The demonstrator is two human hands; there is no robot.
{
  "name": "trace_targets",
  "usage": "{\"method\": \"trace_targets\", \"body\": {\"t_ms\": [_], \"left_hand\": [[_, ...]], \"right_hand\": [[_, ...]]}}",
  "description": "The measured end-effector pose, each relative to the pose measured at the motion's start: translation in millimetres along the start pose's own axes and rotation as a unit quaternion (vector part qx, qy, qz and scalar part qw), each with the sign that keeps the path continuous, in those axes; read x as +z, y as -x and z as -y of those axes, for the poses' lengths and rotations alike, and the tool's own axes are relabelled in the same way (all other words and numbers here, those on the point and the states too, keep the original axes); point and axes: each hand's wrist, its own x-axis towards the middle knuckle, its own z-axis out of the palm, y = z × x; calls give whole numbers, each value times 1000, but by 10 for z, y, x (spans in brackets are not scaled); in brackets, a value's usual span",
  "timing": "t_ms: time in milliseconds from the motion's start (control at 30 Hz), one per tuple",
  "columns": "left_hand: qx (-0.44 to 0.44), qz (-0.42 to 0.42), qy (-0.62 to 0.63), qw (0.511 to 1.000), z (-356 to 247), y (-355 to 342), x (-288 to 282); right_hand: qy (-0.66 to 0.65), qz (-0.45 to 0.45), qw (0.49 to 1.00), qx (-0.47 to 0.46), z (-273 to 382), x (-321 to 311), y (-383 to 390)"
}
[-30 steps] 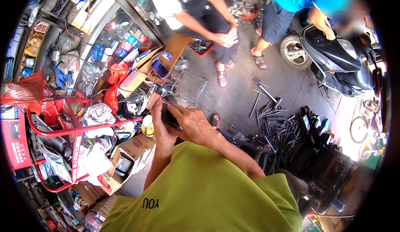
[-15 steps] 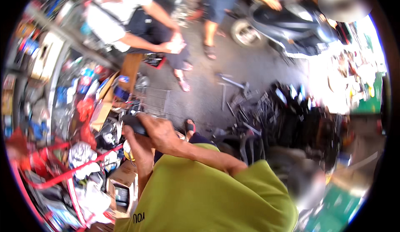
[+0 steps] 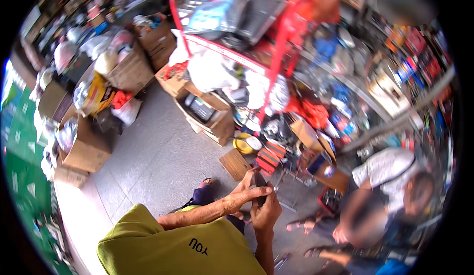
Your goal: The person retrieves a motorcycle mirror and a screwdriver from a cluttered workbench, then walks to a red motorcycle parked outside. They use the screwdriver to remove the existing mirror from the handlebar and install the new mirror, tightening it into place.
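Observation:
A small dark grey or black object (image 3: pixel 258 180), its kind not clear, is held in front of my body by both hands. My left hand (image 3: pixel 242 192) comes in from the left with its thumb stretched over the object. My right hand (image 3: pixel 266 210) wraps it from the other side, its forearm rising from the lower edge. Fingers cover most of the object, so its full shape is hidden. Beyond my hands lie a brown board (image 3: pixel 235 165) and a red slatted thing (image 3: pixel 269 157) on the floor.
A red metal rack (image 3: pixel 223 53) loaded with bags stands ahead. Below it sits an open carton (image 3: pixel 217 122) with a black item inside. Several cardboard boxes (image 3: pixel 89 149) line the left. A seated person in a white shirt (image 3: pixel 390 169) is at the lower right.
My view has swung round to the left; the rack and cartons are now ahead, and the seated person has shifted to the lower right. Both hands still grip the dark object.

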Motion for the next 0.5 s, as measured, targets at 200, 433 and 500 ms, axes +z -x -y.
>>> {"method": "trace_targets", "body": {"t_ms": [200, 433, 500], "left_hand": [[190, -289, 332, 878, -399, 504, -1761], [275, -486, 391, 732, -614, 1426, -3951], [298, -496, 419, 700, -660, 1620, -4297]], "right_hand": [[-94, 147, 960, -220, 661, 1276, -619], [-83, 280, 934, -207, 1705, 2943, -1340], [-115, 300, 921, -221, 2065, 3371, -1534]]}}
